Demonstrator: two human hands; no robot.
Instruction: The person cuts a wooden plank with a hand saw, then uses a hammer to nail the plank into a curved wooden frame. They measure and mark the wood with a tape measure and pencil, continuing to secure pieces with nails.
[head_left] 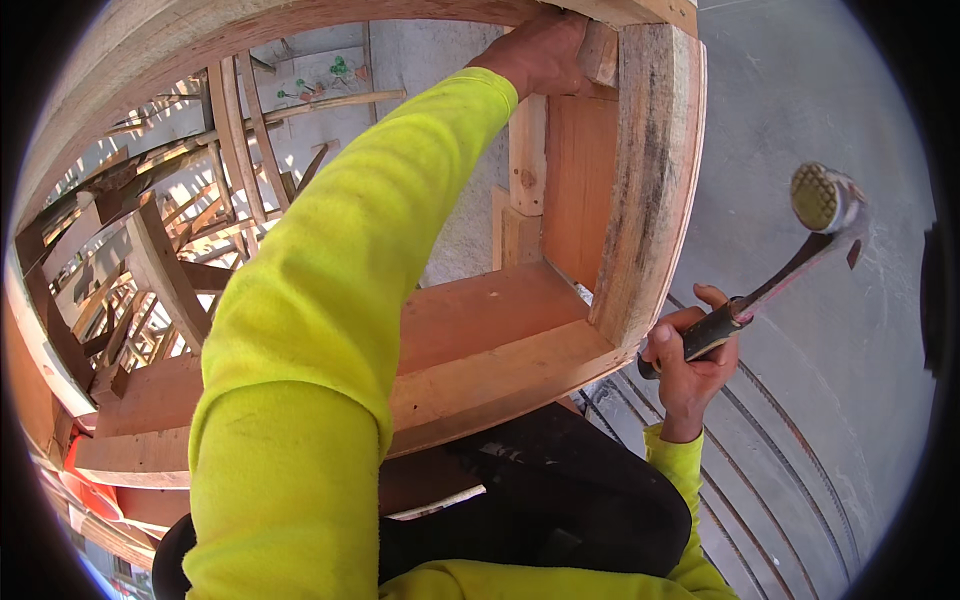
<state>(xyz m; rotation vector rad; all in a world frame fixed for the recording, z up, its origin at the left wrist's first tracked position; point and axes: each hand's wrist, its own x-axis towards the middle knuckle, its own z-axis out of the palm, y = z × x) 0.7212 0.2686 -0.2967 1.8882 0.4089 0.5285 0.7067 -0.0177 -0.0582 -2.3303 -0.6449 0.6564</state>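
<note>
In my right hand (692, 372) is a hammer (785, 275), gripped by its dark handle. Its round waffle-patterned face (815, 197) is raised over the grey surface to the right of the timber frame. My left arm stretches across the open frame to its far right corner. There my left hand (540, 52) closes against a short wooden block (599, 55), its fingertips mostly hidden. The block sits by the inner side of a thick, stained timber (650, 180). A reddish plywood panel (580, 185) lines the inside of that corner.
A near beam (500, 385) and a curved far beam (300, 35) bound the opening. Below it, many loose planks and poles (235, 140) lie in a tangle. Several steel bars (790, 455) curve over the grey surface at right. Something orange (92, 485) is at lower left.
</note>
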